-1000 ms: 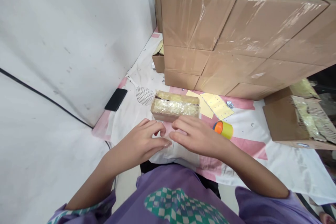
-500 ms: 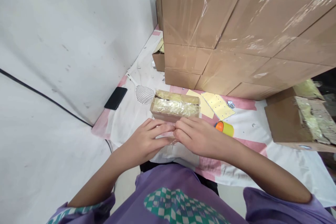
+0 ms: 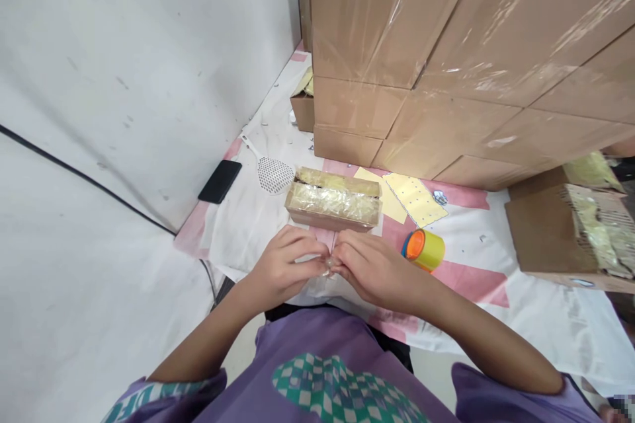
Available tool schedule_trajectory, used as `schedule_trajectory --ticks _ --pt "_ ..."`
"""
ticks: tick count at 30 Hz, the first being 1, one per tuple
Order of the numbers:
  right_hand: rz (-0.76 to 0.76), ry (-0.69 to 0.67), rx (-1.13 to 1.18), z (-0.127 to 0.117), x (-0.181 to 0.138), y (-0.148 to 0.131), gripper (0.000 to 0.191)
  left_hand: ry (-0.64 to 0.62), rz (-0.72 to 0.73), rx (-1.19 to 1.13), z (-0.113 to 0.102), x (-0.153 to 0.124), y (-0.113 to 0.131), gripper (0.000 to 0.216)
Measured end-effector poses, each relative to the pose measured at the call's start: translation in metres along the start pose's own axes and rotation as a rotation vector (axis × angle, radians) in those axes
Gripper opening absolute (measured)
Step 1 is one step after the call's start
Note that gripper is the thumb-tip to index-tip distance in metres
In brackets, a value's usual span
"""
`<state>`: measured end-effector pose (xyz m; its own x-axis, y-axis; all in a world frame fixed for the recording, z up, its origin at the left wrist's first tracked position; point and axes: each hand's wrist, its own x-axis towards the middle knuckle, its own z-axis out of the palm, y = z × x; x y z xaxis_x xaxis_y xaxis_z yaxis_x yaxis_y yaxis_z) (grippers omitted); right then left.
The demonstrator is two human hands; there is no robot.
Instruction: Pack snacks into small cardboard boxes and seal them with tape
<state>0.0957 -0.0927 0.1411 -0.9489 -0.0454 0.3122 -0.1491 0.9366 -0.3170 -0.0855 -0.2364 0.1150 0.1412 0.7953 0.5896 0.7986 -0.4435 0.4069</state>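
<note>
My left hand [image 3: 282, 264] and my right hand [image 3: 370, 264] meet fingertip to fingertip over the cloth-covered table [image 3: 238, 231], pinching a small clear plastic piece [image 3: 327, 269] between them. What the piece is I cannot make out. Just beyond my fingers lies an open cardboard box [image 3: 333, 201] packed with clear-wrapped yellowish packets. A yellow cylinder with an orange cap [image 3: 424, 248] lies on its side to the right of my right hand.
Large taped cardboard cartons [image 3: 446, 59] are stacked at the back. A dotted yellow card [image 3: 415, 198], a white mesh swatter [image 3: 272, 174] and a black phone [image 3: 220, 181] lie on the cloth. Another open box of packets [image 3: 570, 231] sits at right. A white wall runs along the left.
My hands drew together and lifted slightly off the cloth, fingers curling from flat to a pinch on the small plastic piece. The view shifted a little downward.
</note>
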Motion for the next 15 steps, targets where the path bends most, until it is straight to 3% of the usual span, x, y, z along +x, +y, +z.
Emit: schedule_trajectory --ticks 6,11,15 --pt "-0.002 -0.076 -0.236 -0.002 -0.004 -0.002 0.019 -0.076 -0.018 0.159 0.002 -0.001 0.0 0.021" --pt "-0.016 -0.135 -0.507 -0.003 -0.003 -0.007 0.02 -0.431 -0.09 0.307 -0.013 0.004 0.002 0.038" --pt "0.01 -0.174 -0.559 -0.002 0.0 -0.011 0.018 -0.642 -0.253 0.164 -0.031 0.011 0.003 0.047"
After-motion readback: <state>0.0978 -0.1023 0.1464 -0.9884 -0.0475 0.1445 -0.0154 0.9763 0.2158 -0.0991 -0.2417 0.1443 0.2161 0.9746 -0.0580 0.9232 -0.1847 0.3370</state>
